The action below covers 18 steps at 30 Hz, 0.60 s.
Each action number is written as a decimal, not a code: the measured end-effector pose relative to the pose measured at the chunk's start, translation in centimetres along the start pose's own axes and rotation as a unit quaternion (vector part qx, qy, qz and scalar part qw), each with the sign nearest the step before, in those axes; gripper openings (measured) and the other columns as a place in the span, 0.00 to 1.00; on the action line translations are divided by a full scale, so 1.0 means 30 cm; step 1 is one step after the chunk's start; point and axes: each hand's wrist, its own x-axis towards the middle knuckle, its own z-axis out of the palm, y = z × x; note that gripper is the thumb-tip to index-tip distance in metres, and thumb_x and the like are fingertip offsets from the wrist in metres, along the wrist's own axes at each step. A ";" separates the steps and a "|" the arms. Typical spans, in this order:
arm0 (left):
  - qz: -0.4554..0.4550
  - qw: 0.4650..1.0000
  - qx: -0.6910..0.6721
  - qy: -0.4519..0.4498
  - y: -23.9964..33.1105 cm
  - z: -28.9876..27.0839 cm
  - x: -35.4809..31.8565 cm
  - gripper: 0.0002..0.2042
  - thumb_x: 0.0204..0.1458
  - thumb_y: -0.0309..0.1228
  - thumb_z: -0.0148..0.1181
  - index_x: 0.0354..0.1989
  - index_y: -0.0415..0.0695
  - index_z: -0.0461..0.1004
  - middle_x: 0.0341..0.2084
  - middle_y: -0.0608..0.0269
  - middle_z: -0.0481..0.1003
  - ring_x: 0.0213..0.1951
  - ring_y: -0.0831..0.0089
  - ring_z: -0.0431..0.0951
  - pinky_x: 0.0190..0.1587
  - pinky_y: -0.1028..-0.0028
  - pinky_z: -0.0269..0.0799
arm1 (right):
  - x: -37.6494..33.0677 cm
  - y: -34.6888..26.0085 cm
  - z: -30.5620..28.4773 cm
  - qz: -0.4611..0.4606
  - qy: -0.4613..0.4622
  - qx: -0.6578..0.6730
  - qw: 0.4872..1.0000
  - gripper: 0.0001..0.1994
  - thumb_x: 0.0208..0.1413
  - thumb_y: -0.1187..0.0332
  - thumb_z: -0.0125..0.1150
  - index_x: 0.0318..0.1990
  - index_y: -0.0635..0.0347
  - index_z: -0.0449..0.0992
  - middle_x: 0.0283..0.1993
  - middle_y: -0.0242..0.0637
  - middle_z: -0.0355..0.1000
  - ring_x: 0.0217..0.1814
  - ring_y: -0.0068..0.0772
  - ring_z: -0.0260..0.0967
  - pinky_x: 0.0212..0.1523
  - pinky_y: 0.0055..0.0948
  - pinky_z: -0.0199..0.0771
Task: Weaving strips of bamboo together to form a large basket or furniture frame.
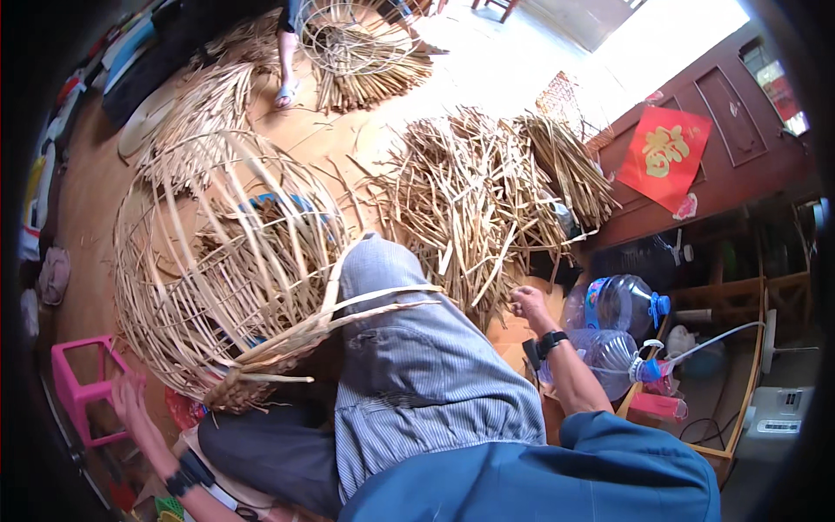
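Observation:
A large open basket frame of pale, woven plant strips lies tilted against my legs, on the left. Several loose strips reach from its rim across the striped grey cloth on my lap. My left hand is open, its fingers stretched out, between the basket's near left side and a pink stool. At the near end of a big heap of dry stalks, my right hand has its fingers curled closed. Whatever it may hold is too small to make out.
Large clear plastic bottles stand right of my right forearm, by a low wooden shelf. The pink stool is at the left. Farther off, a person's leg shows beside another basket frame and stalk bundles.

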 end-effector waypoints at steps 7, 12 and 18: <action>-0.017 0.999 0.011 -0.044 0.132 0.269 -0.653 0.19 0.67 0.31 0.52 0.63 0.38 0.64 0.30 0.71 0.66 0.29 0.85 0.65 0.30 0.87 0.57 | 0.078 0.263 0.109 -0.050 0.011 -0.095 0.994 0.15 0.61 0.70 0.62 0.54 0.56 0.70 0.42 0.39 0.74 0.31 0.28 0.74 0.27 0.27 0.77; -0.066 0.991 -0.051 -0.102 0.190 0.477 -0.903 0.19 0.64 0.28 0.56 0.61 0.36 0.65 0.33 0.64 0.71 0.31 0.78 0.70 0.37 0.80 0.67 | 0.110 0.238 0.188 -0.266 0.041 -0.438 0.858 0.24 0.52 0.80 0.60 0.59 0.53 0.70 0.48 0.49 0.73 0.49 0.61 0.72 0.53 0.46 0.74; -0.126 0.987 -0.048 -0.087 0.265 0.502 -0.907 0.21 0.63 0.28 0.58 0.63 0.37 0.64 0.35 0.63 0.74 0.37 0.74 0.72 0.46 0.76 0.67 | 0.066 0.014 0.164 -0.321 0.037 -0.401 0.857 0.14 0.54 0.79 0.58 0.48 0.56 0.74 0.42 0.47 0.72 0.45 0.57 0.73 0.44 0.48 0.73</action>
